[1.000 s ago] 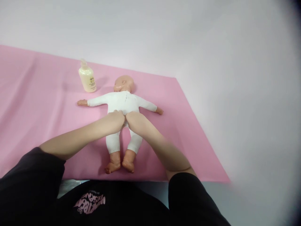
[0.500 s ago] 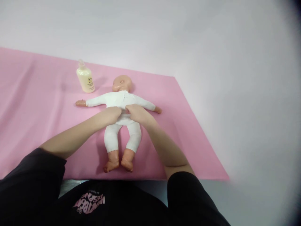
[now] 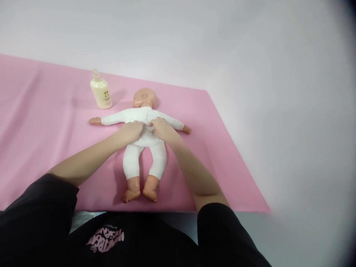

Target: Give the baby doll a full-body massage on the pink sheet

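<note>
A baby doll (image 3: 147,139) with a white cloth body lies face down, arms spread to both sides and its head turned to the left. On the left side of its back rests my left hand (image 3: 134,130), closed, with fingers curled against the cloth. My right hand (image 3: 162,129) is closed as well, fingertips bent in at the right side of the back. A narrow strip of white cloth shows between the two hands. What the fingertips pinch is mostly hidden beneath them.
A pump bottle of pale yellow liquid (image 3: 101,92) stands upright beyond the doll's left-hand arm. Under everything is a pink sheet (image 3: 205,159), creased at the left, whose right edge slants toward me. Pale grey surface (image 3: 278,111) lies beyond it.
Both hands have moved a little up the doll's back toward its head, and apart slightly. The right hand's fingers are less tightly curled. Doll and bottle stay in place.
</note>
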